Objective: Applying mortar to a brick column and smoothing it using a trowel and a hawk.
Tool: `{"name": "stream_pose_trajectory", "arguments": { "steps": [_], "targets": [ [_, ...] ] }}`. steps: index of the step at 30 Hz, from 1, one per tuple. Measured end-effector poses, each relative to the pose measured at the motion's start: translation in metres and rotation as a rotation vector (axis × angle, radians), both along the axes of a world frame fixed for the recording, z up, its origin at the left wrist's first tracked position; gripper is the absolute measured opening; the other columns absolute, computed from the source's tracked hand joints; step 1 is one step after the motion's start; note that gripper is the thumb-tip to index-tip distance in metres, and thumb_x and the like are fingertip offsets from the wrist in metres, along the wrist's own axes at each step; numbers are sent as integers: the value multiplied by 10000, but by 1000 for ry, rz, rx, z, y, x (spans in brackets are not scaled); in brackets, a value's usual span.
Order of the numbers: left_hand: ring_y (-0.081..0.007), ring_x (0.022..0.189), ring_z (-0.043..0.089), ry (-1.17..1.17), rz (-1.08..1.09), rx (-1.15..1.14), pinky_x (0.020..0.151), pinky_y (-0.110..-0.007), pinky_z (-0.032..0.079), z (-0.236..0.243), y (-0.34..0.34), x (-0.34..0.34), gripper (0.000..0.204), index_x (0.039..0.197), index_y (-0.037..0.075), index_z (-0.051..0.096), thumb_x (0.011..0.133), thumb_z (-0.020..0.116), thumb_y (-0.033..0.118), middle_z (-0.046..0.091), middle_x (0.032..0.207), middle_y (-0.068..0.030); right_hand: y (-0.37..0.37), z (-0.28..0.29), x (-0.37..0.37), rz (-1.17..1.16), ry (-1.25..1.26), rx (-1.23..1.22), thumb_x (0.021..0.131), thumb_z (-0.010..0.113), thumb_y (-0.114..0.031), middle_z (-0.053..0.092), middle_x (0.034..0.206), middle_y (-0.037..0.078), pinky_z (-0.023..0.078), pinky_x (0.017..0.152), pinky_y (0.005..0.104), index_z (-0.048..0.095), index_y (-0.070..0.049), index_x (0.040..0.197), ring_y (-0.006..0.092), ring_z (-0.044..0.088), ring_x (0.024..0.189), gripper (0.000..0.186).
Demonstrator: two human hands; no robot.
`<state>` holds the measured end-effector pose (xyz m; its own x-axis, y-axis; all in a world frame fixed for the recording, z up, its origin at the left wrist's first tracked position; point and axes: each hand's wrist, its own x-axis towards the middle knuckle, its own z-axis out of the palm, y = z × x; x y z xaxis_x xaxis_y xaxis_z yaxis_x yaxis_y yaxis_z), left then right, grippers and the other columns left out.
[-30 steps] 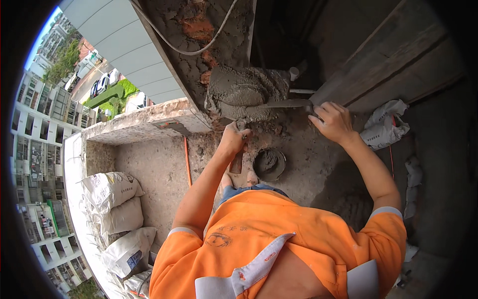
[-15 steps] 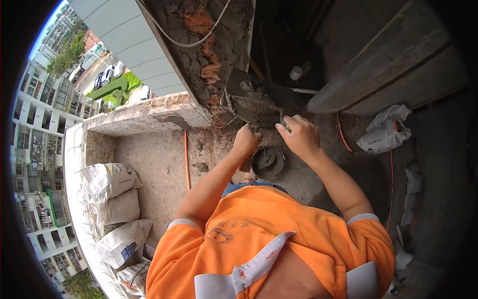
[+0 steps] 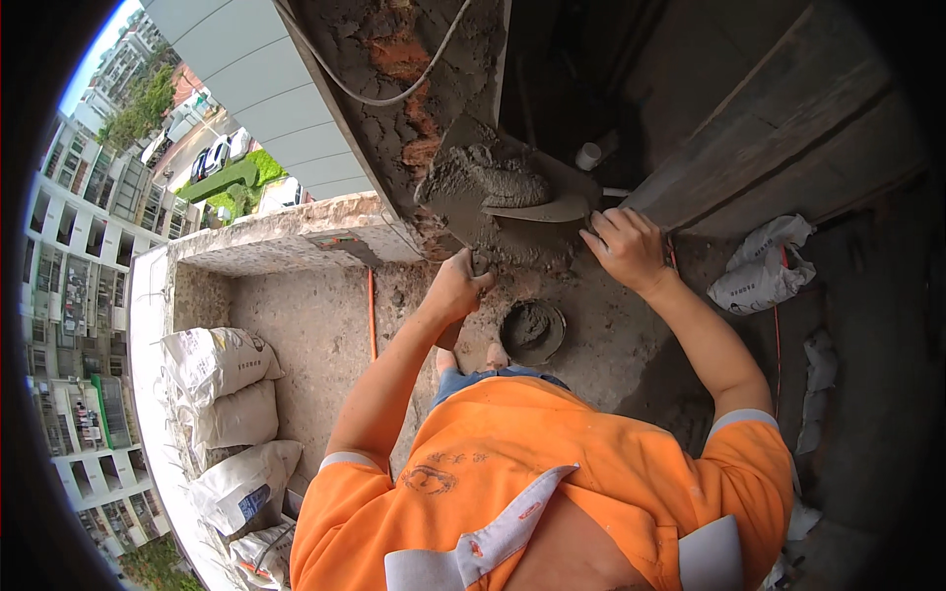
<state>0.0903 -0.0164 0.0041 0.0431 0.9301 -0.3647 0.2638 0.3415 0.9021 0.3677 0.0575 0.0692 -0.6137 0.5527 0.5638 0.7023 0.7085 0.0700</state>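
Right hand (image 3: pixel 627 248) grips trowel (image 3: pixel 540 209) — blade pointing left; left hand (image 3: pixel 456 288) grips mortar-laden hawk (image 3: pixel 463 202)

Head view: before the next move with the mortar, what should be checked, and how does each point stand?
1. Left hand grips the board from below: ok.
2. Right hand holds the trowel: ok.
3. Mortar heaped on the board: ok.
4. Trowel blade against the heap: ok.
5. Bare brick wall beside the board: ok.
6. Bucket on the floor below holds mortar: ok; how much, cannot tell.
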Motion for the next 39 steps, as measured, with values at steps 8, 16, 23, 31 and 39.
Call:
{"name": "stream_pose_trajectory", "arguments": {
  "steps": [8,16,23,31,39],
  "targets": [
    [-393,852,650,2,25,222,767,-425,502,-19,18,37,317,968,-74,551,766,691,127,633,843,-277,-11,0,-54,-253,533,-505,821,706,-264,650,823,149,500,627,412,671,-6,879,346,627,714,267],
    [-394,703,633,203,-211,435,629,-447,498,22,25,4,281,925,-39,534,786,686,152,630,751,-236,-13,65,14,-64,22,68,692,774,-185,573,767,32,501,612,381,664,-60,843,244,596,706,224],
    [-424,739,625,551,-246,644,648,-521,503,39,20,-2,299,1023,11,492,804,641,149,635,750,-228,20,115,-29,42,216,454,715,748,-163,616,871,96,490,663,383,650,-16,846,281,610,766,220],
    [-322,639,645,53,12,280,568,-408,522,13,5,-24,281,918,-54,518,794,678,141,626,766,-194,89,230,-131,171,201,548,779,733,-286,610,752,38,519,582,339,681,-54,861,215,622,670,251],
    [-185,447,543,-208,234,154,407,-321,449,30,31,-66,242,839,-19,466,802,665,114,557,663,-95,182,387,-199,-210,-328,19,779,572,-366,637,696,95,488,669,397,677,-70,749,260,628,684,316]
  ]
}}
